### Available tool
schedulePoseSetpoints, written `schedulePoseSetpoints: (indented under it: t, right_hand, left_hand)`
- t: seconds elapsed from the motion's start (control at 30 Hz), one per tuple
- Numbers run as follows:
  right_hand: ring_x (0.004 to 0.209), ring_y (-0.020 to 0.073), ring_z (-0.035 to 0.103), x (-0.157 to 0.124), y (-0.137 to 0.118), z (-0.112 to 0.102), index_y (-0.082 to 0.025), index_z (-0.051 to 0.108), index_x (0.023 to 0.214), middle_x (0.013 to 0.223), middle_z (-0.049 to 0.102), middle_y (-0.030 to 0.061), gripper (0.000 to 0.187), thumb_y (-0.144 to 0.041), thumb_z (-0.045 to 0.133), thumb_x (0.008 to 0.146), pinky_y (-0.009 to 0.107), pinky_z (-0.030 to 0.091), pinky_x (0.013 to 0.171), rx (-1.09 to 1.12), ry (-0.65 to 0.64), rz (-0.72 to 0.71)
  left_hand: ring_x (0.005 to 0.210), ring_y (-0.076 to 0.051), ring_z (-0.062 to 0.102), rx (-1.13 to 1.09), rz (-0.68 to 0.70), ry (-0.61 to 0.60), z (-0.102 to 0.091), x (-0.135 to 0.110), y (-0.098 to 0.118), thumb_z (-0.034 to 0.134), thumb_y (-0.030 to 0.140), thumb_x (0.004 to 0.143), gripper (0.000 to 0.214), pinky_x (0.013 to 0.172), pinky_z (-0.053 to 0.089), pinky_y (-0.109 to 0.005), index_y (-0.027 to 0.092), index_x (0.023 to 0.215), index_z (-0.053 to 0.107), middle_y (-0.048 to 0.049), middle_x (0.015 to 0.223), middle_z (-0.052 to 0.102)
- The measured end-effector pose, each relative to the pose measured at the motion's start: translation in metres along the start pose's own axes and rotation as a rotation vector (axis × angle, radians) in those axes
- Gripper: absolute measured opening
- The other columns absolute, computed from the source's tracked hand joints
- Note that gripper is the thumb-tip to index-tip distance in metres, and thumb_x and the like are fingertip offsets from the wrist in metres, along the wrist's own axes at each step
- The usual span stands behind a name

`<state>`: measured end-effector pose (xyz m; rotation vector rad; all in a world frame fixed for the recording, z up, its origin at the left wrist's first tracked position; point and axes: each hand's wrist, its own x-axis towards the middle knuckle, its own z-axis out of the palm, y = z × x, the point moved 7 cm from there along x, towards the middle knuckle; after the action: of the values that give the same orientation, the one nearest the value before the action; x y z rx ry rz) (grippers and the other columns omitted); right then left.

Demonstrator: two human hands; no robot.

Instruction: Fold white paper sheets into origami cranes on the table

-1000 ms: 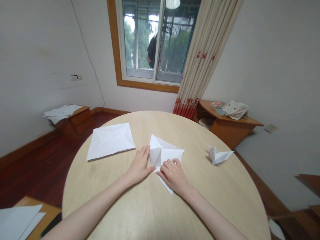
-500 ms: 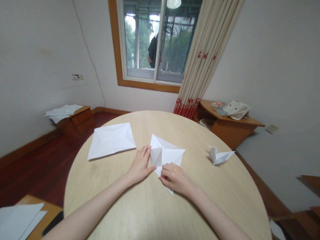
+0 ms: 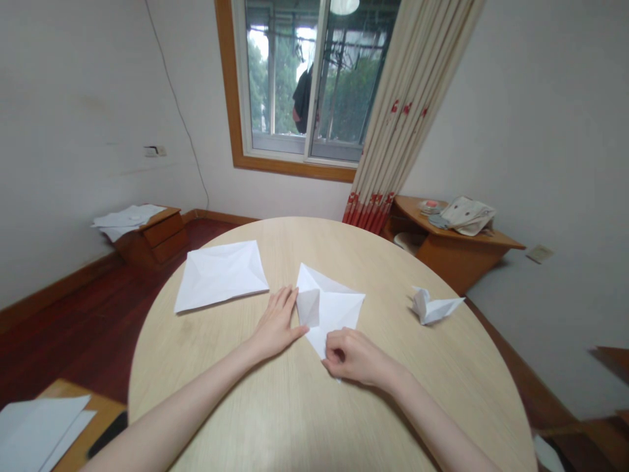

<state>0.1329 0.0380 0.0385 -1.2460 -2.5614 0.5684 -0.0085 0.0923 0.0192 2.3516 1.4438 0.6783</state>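
A partly folded white paper (image 3: pixel 330 307) lies near the middle of the round wooden table (image 3: pixel 295 419). My left hand (image 3: pixel 276 324) rests flat beside the paper's left edge, fingers stretched out and fingertips touching it. My right hand (image 3: pixel 354 357) is curled over the paper's near tip, pinching or pressing it against the table. A creased white sheet (image 3: pixel 221 274) lies flat to the left. A small folded paper figure (image 3: pixel 432 307) stands at the right.
A low wooden cabinet (image 3: pixel 152 236) with papers on it stands at the left wall. A corner shelf (image 3: pixel 457 242) holds a cloth bag. Behind the table are a window and a curtain (image 3: pixel 398 111). Loose sheets (image 3: pixel 34 426) lie at the bottom left.
My right hand has slid toward me along the folded paper, from its middle to its near tip, curling tighter. My left hand has stayed in place.
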Motion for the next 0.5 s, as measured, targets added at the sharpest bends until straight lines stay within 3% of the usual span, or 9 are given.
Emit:
schedulePoseSetpoints:
  t: [0.33,0.5]
  right_hand:
    - [0.058,0.0095,0.044,-0.0044,0.0025,-0.0037,-0.018,0.045,0.053,0.057,0.048,-0.0056,0.022,-0.014,0.062,0.066,0.021,0.033,0.061,0.099,-0.072,0.075]
    - [0.06,0.0101,0.046,-0.0076,0.0045,-0.0028,-0.018,0.047,0.053,0.059,0.049,-0.0053,0.02,-0.014,0.062,0.065,0.023,0.036,0.068,0.12,-0.092,0.076]
  left_hand:
    - [0.14,-0.033,0.019,-0.03,0.013,0.031,0.0013,-0.0002,-0.0031,0.065,0.041,0.076,0.083,0.113,0.019,-0.05,0.012,0.144,0.027,-0.0193,0.15,0.027]
    - [0.14,-0.033,0.019,-0.045,0.012,0.033,0.0003,-0.0003,-0.0029,0.066,0.04,0.076,0.083,0.112,0.02,-0.051,0.013,0.144,0.027,-0.0189,0.15,0.027]
